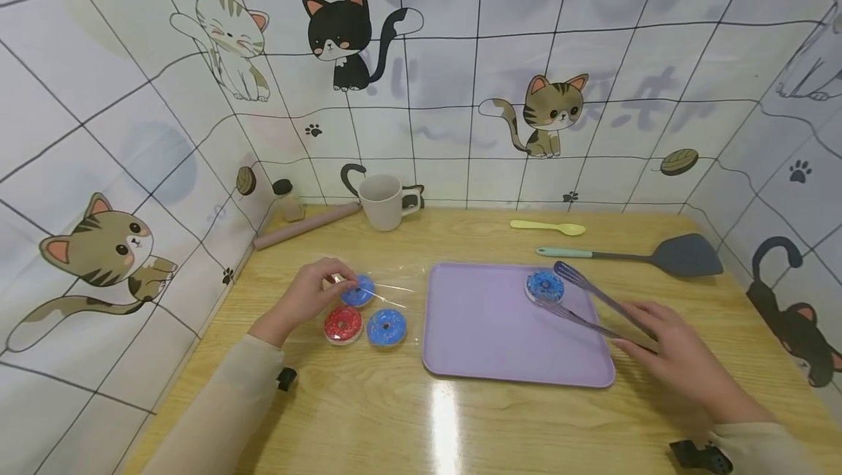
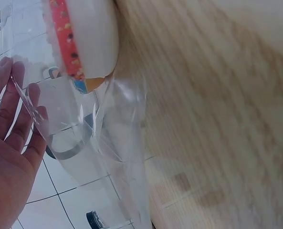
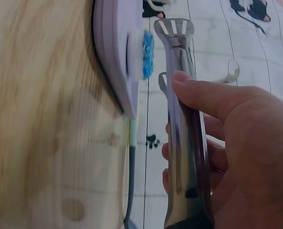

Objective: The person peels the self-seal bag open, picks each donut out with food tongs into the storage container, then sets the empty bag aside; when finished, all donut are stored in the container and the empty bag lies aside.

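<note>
Left of the tray (image 1: 506, 340), my left grip (image 1: 310, 292) pinches a clear bag (image 2: 117, 126) by three donuts (image 1: 342, 326). My right grip (image 1: 677, 351) holds tongs (image 3: 184, 129), tips apart, near the blue donut (image 1: 545, 286) at the tray's far right.

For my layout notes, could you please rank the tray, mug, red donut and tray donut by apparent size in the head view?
1. Tray
2. Mug
3. Red donut and tray donut: too alike to rank.
</note>
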A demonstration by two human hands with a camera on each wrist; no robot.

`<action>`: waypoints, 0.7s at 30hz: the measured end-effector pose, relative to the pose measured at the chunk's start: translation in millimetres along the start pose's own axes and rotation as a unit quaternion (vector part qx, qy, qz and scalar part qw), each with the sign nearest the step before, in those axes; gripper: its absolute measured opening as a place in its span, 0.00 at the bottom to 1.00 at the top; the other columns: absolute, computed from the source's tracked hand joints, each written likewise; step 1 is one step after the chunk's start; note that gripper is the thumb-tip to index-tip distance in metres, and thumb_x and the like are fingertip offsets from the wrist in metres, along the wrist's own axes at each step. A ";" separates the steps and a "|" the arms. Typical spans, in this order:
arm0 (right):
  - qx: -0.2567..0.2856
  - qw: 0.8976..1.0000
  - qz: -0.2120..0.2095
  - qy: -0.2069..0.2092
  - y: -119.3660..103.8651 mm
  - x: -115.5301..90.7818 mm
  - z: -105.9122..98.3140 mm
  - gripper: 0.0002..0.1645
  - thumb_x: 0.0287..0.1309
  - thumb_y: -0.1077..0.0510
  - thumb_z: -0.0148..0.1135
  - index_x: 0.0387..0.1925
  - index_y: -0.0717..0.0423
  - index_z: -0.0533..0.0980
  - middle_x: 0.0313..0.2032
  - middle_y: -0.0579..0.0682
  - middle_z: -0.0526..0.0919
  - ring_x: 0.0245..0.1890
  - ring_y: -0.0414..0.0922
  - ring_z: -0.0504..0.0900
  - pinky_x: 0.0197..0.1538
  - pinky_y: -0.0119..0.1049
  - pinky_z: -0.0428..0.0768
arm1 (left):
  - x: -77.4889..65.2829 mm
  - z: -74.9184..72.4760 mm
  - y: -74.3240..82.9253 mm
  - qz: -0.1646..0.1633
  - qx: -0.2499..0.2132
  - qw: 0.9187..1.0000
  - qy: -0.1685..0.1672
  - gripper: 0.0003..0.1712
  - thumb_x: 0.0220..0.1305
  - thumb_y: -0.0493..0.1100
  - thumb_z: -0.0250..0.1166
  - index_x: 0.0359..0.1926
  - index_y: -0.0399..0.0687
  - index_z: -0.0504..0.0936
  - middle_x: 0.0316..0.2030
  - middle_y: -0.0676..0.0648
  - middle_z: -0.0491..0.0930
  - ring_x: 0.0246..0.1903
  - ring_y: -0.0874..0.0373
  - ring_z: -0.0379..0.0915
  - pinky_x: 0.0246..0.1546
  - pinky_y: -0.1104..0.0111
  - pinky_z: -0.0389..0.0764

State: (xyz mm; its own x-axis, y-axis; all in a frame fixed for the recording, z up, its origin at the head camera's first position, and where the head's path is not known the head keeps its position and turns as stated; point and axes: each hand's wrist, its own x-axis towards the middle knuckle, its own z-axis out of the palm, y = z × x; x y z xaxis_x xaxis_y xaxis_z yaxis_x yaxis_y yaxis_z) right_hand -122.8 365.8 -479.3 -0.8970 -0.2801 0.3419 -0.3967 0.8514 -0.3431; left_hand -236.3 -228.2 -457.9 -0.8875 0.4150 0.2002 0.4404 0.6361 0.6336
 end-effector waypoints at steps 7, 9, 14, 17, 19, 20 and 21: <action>0.007 0.999 -0.037 -0.014 -27.9 21.9 15.7 0.36 0.58 0.51 0.77 0.67 0.51 0.77 0.60 0.54 0.81 0.60 0.56 0.78 0.55 0.51 0.79 | 2.6 1.6 -0.1 -0.003 0.003 1.000 -0.001 0.02 0.69 0.41 0.70 0.41 0.51 0.88 0.41 0.55 0.87 0.44 0.58 0.79 0.50 0.55 0.82; 0.010 0.999 -0.036 -0.023 -35.9 29.8 21.2 0.34 0.59 0.50 0.76 0.66 0.49 0.78 0.60 0.55 0.81 0.60 0.58 0.79 0.55 0.59 0.80 | 2.8 1.5 -0.1 -0.004 0.005 1.000 -0.002 0.02 0.69 0.42 0.70 0.41 0.51 0.88 0.41 0.55 0.87 0.44 0.58 0.79 0.50 0.56 0.82; 0.019 0.998 -0.052 -0.038 -54.1 48.9 33.2 0.31 0.59 0.51 0.76 0.65 0.45 0.80 0.58 0.51 0.83 0.57 0.54 0.83 0.53 0.56 0.83 | 3.7 1.7 0.5 -0.003 0.004 1.000 -0.004 0.03 0.69 0.42 0.69 0.41 0.50 0.88 0.41 0.55 0.87 0.44 0.59 0.79 0.49 0.57 0.82; 0.025 0.996 -0.074 -0.043 -65.6 61.4 38.9 0.30 0.59 0.51 0.76 0.64 0.43 0.81 0.57 0.51 0.84 0.56 0.52 0.84 0.52 0.53 0.84 | 4.6 1.9 0.3 -0.002 0.004 1.000 -0.005 0.03 0.69 0.42 0.70 0.41 0.51 0.88 0.41 0.55 0.87 0.44 0.58 0.79 0.50 0.57 0.82; 0.028 0.994 -0.090 -0.048 -73.1 69.8 43.9 0.29 0.60 0.52 0.76 0.63 0.43 0.81 0.57 0.52 0.85 0.57 0.53 0.83 0.54 0.54 0.84 | 4.7 1.9 -0.1 -0.005 0.003 1.000 -0.006 0.03 0.69 0.43 0.70 0.41 0.51 0.88 0.42 0.55 0.87 0.44 0.58 0.79 0.50 0.56 0.82; 0.028 0.993 -0.100 -0.049 -77.2 73.8 45.6 0.28 0.60 0.52 0.76 0.63 0.43 0.82 0.57 0.51 0.85 0.57 0.53 0.83 0.55 0.54 0.84 | 4.6 1.9 -0.6 -0.006 0.004 1.000 -0.005 0.03 0.69 0.43 0.70 0.41 0.51 0.88 0.42 0.55 0.87 0.44 0.58 0.79 0.50 0.57 0.82; 0.027 0.992 -0.111 -0.048 -80.6 77.7 48.0 0.27 0.60 0.52 0.76 0.62 0.43 0.82 0.57 0.51 0.85 0.57 0.52 0.83 0.55 0.53 0.84 | 4.3 2.0 -1.3 -0.004 0.005 1.000 -0.005 0.03 0.69 0.43 0.70 0.42 0.51 0.88 0.42 0.55 0.87 0.44 0.58 0.78 0.50 0.56 0.82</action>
State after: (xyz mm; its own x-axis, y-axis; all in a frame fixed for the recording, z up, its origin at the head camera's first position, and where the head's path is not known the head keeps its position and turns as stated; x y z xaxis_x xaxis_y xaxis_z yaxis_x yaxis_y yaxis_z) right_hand -169.9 254.1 -467.0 -0.7997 -0.5009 0.3309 -0.5941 0.7396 -0.3162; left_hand -240.4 -225.9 -459.3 -0.8898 0.4160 0.1879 0.4344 0.6454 0.6283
